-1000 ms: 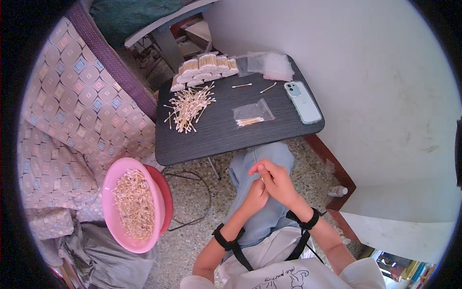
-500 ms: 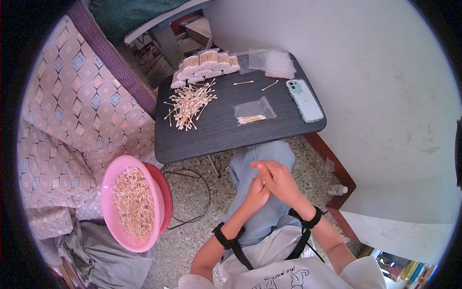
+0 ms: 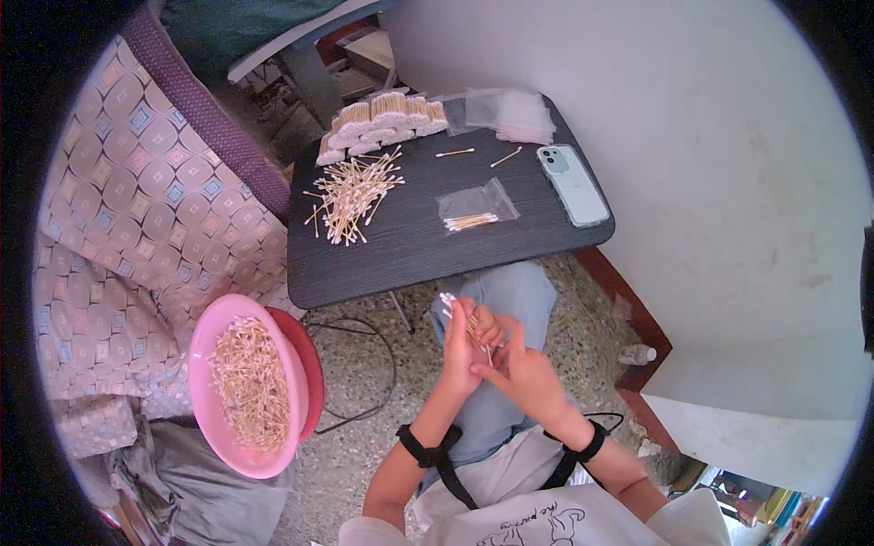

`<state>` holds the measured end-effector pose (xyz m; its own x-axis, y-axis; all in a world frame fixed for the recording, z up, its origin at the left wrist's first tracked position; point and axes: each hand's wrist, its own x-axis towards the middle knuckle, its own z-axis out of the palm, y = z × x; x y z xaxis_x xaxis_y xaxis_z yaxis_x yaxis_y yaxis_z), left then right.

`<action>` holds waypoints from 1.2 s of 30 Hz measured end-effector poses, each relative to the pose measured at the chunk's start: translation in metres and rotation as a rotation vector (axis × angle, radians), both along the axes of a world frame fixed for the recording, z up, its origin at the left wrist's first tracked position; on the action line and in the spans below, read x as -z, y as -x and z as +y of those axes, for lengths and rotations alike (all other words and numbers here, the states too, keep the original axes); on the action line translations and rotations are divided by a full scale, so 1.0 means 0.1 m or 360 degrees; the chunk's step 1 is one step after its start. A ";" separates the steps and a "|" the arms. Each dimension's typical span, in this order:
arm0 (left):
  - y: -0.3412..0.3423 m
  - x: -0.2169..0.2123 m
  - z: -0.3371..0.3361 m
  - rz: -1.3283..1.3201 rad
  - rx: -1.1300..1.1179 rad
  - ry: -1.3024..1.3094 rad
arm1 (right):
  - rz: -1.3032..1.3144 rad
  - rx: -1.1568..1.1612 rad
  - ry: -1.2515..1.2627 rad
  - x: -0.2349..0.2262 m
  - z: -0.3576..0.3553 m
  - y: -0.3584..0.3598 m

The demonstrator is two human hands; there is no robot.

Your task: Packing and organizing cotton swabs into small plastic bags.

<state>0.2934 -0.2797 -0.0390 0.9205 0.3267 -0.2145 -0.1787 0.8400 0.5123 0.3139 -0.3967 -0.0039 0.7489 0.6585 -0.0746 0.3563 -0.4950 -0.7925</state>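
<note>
Above my lap, my left hand (image 3: 462, 350) is closed around a small bunch of cotton swabs (image 3: 447, 302), whose white tips stick out past the thumb. Close against it is my right hand (image 3: 528, 378), index finger and thumb spread apart, the thumb near the swab ends at the lower side of the bunch. Whether its curled fingers touch a swab is hard to see. On the black table ahead, a loose heap of cotton swabs (image 3: 355, 198) lies at the left. A clear plastic bag (image 3: 487, 200) with several swabs in it lies near the middle.
Stacked packs of swabs (image 3: 387, 118) stand at the table's back, beside empty clear bags (image 3: 523, 116). Two single swabs and a phone (image 3: 574, 185) lie at the right. A pink basin (image 3: 296, 400) full of swabs is at my left. A white wall (image 3: 728, 182) rises at the right.
My hands were pressed together and hid what they held. They have drawn partly apart, and the swabs in my left hand now show. My right hand has turned and its fingers have spread.
</note>
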 end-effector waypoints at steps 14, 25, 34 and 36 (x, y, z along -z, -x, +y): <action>0.07 -0.07 0.22 0.0108 -0.0168 0.0443 | 0.0143 -0.0436 -0.0105 -0.01 -0.29 -0.17; 0.06 -0.05 0.20 -0.0004 0.0096 0.0416 | -0.0062 -0.0218 -0.0415 -0.11 -0.14 -0.16; 0.06 0.07 0.21 0.0032 0.0110 0.0381 | -0.0043 -0.0206 -0.0500 -0.05 -0.08 -0.11; 0.05 0.11 0.22 0.0049 0.0098 0.0378 | 0.0017 -0.0216 -0.0467 -0.07 -0.05 -0.10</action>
<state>0.2880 -0.2579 -0.0498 0.9289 0.2070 -0.3072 -0.1106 0.9464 0.3033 0.3235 -0.4015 0.0034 0.6529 0.7470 0.1257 0.3941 -0.1932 -0.8985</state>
